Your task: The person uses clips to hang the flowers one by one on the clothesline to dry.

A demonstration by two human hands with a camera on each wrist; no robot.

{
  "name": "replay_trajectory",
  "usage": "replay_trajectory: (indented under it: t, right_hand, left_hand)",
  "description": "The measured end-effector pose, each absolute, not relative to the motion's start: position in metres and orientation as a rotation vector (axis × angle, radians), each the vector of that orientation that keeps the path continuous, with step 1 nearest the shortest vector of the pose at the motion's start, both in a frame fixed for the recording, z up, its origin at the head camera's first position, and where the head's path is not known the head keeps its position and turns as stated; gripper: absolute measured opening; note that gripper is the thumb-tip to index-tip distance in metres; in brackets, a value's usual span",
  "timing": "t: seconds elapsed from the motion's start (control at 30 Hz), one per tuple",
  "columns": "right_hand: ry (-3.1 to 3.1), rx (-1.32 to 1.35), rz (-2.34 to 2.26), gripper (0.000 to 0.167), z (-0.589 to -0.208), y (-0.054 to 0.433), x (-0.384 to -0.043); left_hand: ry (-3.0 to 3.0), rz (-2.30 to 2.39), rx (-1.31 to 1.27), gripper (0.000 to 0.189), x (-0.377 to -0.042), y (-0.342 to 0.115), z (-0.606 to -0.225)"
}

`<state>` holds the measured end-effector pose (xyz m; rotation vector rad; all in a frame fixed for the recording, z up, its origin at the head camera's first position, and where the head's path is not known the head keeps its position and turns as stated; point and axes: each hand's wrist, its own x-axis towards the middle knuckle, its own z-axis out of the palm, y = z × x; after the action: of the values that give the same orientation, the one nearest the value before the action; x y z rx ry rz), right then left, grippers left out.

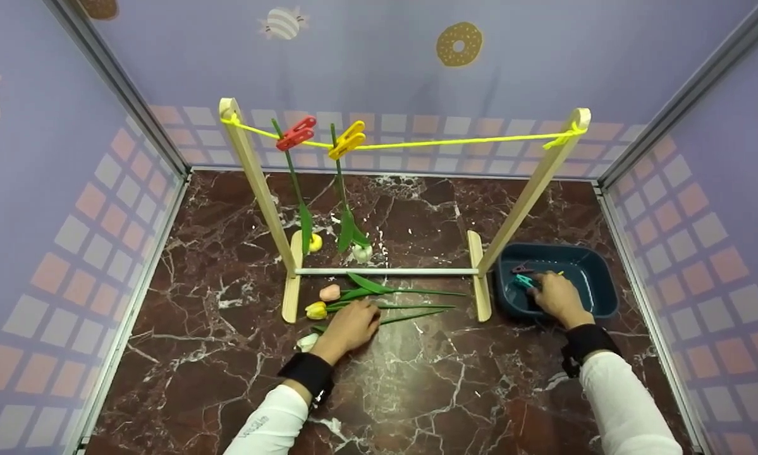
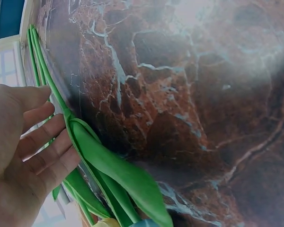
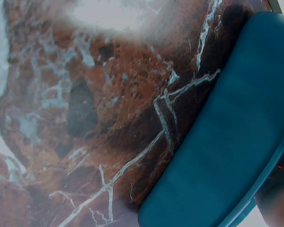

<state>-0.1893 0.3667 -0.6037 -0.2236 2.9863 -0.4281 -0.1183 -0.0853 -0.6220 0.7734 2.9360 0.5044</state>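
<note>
My left hand (image 1: 353, 325) lies over the artificial tulips on the floor panel, fingers loosely bent. In the left wrist view its fingertips touch a green stem (image 2: 54, 90). These tulips have a pink head (image 1: 330, 292), a yellow head (image 1: 316, 309) and a white head (image 1: 307, 342). Inside the dark blue basin (image 1: 597, 278), my right hand (image 1: 559, 297) has its fingertips at a teal clothespin (image 1: 524, 280); whether they pinch it is hidden. A dark purple clothespin (image 1: 521, 270) lies beside it. The right wrist view shows mainly the basin's outer wall (image 3: 217, 132).
A wooden frame (image 1: 262, 189) carries a yellow cord (image 1: 442, 143). On its left part, a red clothespin (image 1: 296, 133) and a yellow clothespin (image 1: 347, 140) hold two tulips upside down. A white rod (image 1: 391, 272) joins the feet. Patterned walls (image 1: 379, 76) enclose three sides.
</note>
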Motion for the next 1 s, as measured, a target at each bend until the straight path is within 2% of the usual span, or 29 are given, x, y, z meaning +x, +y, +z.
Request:
replay_trajectory:
  t: [0.53,1.0]
  right_hand:
    - [3.184,-0.377,-0.534,0.033,-0.584,0.352,-0.181]
    - [3.405,-0.779,-0.698,0.037,-0.554,0.333,-0.170]
  left_hand:
    - [2.939,0.427,0.772,0.013,-0.118,-0.083,-0.622]
    - [2.958,0.396,0.803,0.009,-0.119,-0.083,-0.624]
